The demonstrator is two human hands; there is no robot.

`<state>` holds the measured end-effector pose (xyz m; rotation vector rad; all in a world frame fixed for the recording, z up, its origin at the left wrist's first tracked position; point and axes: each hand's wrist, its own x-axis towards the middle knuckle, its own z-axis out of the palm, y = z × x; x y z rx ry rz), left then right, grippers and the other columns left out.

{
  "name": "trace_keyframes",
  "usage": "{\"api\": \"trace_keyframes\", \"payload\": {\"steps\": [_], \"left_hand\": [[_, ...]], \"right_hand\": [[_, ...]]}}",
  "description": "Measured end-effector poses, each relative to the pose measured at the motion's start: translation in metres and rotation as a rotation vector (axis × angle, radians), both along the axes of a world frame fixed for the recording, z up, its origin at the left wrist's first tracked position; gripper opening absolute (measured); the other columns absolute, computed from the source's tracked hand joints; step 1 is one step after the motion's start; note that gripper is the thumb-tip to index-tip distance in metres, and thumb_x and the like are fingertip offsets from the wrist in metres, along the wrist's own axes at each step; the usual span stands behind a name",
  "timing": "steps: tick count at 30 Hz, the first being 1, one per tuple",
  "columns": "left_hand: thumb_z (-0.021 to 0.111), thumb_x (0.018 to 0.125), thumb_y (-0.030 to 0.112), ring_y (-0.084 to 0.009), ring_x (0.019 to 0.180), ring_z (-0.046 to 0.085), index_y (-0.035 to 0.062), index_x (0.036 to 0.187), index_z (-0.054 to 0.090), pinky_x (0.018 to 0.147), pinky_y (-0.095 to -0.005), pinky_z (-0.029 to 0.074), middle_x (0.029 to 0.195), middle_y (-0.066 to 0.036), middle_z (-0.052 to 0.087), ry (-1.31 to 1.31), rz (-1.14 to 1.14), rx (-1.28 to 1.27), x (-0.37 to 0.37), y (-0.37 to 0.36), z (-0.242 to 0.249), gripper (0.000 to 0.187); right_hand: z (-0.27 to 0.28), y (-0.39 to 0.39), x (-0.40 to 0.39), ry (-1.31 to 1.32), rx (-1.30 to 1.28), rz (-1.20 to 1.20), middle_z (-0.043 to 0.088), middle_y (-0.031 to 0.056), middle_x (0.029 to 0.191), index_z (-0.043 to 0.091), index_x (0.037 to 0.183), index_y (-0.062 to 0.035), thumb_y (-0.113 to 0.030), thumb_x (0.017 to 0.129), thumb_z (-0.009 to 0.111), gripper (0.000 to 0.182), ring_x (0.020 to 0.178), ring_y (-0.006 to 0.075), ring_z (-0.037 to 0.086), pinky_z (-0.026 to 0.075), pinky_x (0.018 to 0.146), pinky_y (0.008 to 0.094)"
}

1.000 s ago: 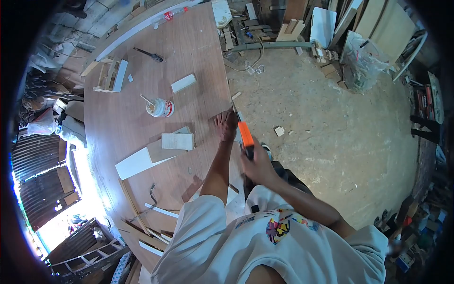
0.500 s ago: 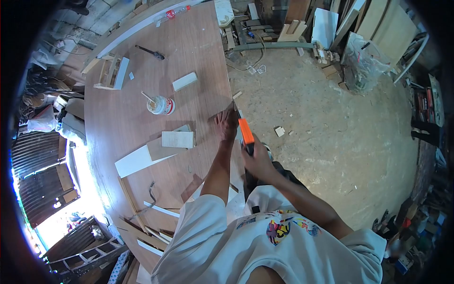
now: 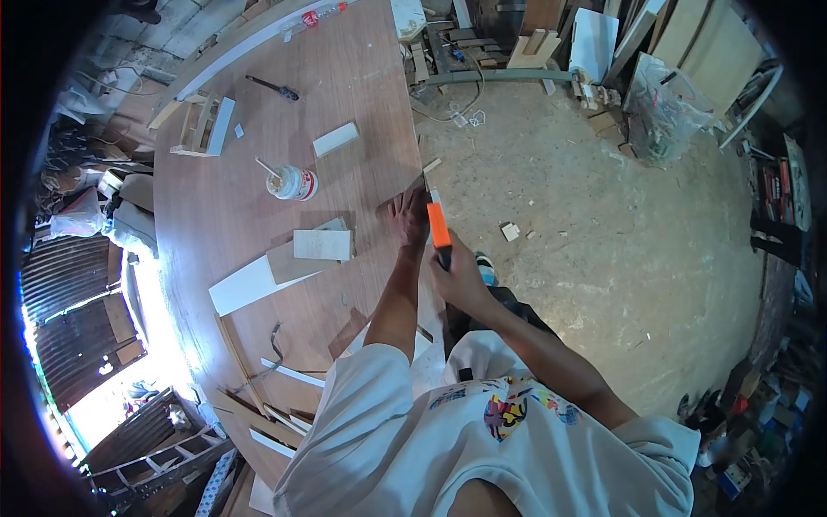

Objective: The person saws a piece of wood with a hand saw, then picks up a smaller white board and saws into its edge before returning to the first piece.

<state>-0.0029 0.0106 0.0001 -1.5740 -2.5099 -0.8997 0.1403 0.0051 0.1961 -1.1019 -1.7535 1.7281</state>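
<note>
Orange-handled saw (image 3: 438, 226) and right grip (image 3: 460, 277) have slipped slightly forward along the right edge of the tabletop (image 3: 366, 77) since the earlier frame, while the left grip (image 3: 410, 220) keeps its place just beside them.

Nearest the camera is the person's white shirt (image 3: 482, 448). The right forearm (image 3: 538, 340) comes in slantwise over the floor (image 3: 620, 233) from an elbow set out to the side, and the right grip is clenched round the saw's handle, wrist roughly in line with the tool. A shoe (image 3: 487, 270) shows below, near that wrist. The left forearm (image 3: 394, 302) reaches almost straight ahead; its grip lies palm down at the edge, fingers spread and pointing away. Whether it pins a piece of wood cannot be told, for the saw and shadow hide the thumb side. The thin dark blade (image 3: 425, 183) runs forward from the handle, close by the left grip; the cut itself is too small to make out.

Sawing looks to be the step in hand. Another stroke would call for a steady left grip, clear of the teeth, and a straight push and pull of the right forearm along the blade's line.

Farther off on the tabletop are stacked boards (image 3: 322, 245), a jar (image 3: 297, 183), a white block (image 3: 336, 139), a screwdriver (image 3: 285, 92) and, at the far end, a plastic bottle (image 3: 317, 15).
</note>
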Motion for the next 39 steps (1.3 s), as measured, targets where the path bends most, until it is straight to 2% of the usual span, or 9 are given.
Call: {"api": "trace_keyframes", "payload": {"steps": [8,10,14,15,18,22,26,32,39], "left_hand": [[0.066,0.068,0.022,-0.0247,0.098,0.051,0.0141,0.107,0.062,0.081,-0.0397,0.038,0.099,-0.004,0.056,0.095,0.003,-0.010,0.000,-0.001,0.012,0.040],[0.067,0.065,0.020,-0.0254,0.099,0.051,0.0139,0.110,0.062,0.084,-0.0404,0.038,0.101,-0.005,0.057,0.050,-0.033,0.032,-0.001,0.002,0.001,0.045],[0.066,0.066,0.019,-0.0262,0.101,0.051,0.0129,0.108,0.062,0.088,-0.0416,0.038,0.104,-0.005,0.058,-0.084,-0.037,-0.040,0.000,0.000,0.016,0.044],[0.066,0.066,0.019,-0.0263,0.102,0.051,0.0123,0.108,0.062,0.089,-0.0419,0.038,0.104,-0.005,0.058,-0.141,-0.011,-0.168,0.002,0.000,0.022,0.043],[0.065,0.067,0.019,-0.0271,0.101,0.051,0.0112,0.107,0.063,0.088,-0.0420,0.038,0.104,-0.006,0.059,-0.037,-0.044,0.065,-0.001,0.000,-0.003,0.041],[0.065,0.067,0.018,-0.0271,0.101,0.052,0.0105,0.106,0.062,0.087,-0.0415,0.038,0.104,-0.005,0.059,-0.013,-0.031,0.062,0.001,-0.001,-0.005,0.040],[0.064,0.068,0.018,-0.0264,0.099,0.052,0.0114,0.103,0.063,0.086,-0.0406,0.038,0.101,-0.005,0.059,-0.001,-0.059,0.087,-0.002,-0.001,-0.001,0.035],[0.062,0.069,0.018,-0.0258,0.096,0.052,0.0112,0.099,0.062,0.084,-0.0405,0.037,0.097,-0.005,0.058,-0.034,-0.023,-0.005,0.004,0.000,0.016,0.030],[0.066,0.066,0.019,-0.0248,0.096,0.051,0.0111,0.100,0.061,0.085,-0.0408,0.036,0.097,-0.004,0.057,-0.040,-0.042,0.115,0.001,0.000,-0.002,0.035]], "right_hand": [[0.042,-0.029,0.033,0.015,0.016,-0.028,0.050,0.0078,0.076,0.049,0.097,0.0004,-0.003,0.080,0.055,0.018,0.068,0.0165,0.052,0.043,0.064,0.0307],[0.069,-0.030,0.045,-0.022,-0.043,0.012,0.054,0.0198,0.076,0.037,0.131,0.0019,-0.003,0.080,0.054,0.054,0.064,0.0238,0.059,0.047,0.062,0.0325],[0.047,-0.011,0.035,-0.063,-0.001,0.016,0.053,0.0160,0.072,0.046,0.106,0.0019,-0.002,0.080,0.054,0.028,0.061,0.0241,0.056,0.044,0.058,0.0352],[0.041,-0.005,0.023,-0.032,0.053,-0.064,0.044,0.0052,0.065,0.047,0.093,0.0005,-0.003,0.081,0.053,0.014,0.060,0.0118,0.045,0.040,0.055,0.0290],[0.045,0.005,0.011,-0.031,-0.108,-0.023,0.043,0.0046,0.067,0.045,0.090,-0.0002,-0.003,0.081,0.053,0.012,0.059,0.0112,0.043,0.038,0.055,0.0281],[0.095,-0.013,0.027,0.028,-0.168,0.035,0.042,0.0034,0.072,0.044,0.091,-0.0011,-0.002,0.082,0.053,0.012,0.063,0.0093,0.041,0.037,0.058,0.0259],[0.079,-0.013,0.035,0.038,-0.111,-0.048,0.042,0.0033,0.071,0.045,0.089,-0.0012,-0.002,0.083,0.053,0.010,0.062,0.0107,0.042,0.039,0.058,0.0288],[-0.015,0.011,-0.007,-0.041,0.045,-0.054,0.044,0.0072,0.068,0.046,0.088,0.0003,-0.003,0.080,0.054,0.012,0.062,0.0152,0.046,0.039,0.058,0.0311],[0.045,-0.030,0.032,0.017,-0.141,-0.050,0.049,0.0108,0.073,0.047,0.094,0.0022,-0.003,0.078,0.055,0.019,0.064,0.0220,0.050,0.042,0.061,0.0342]]}}
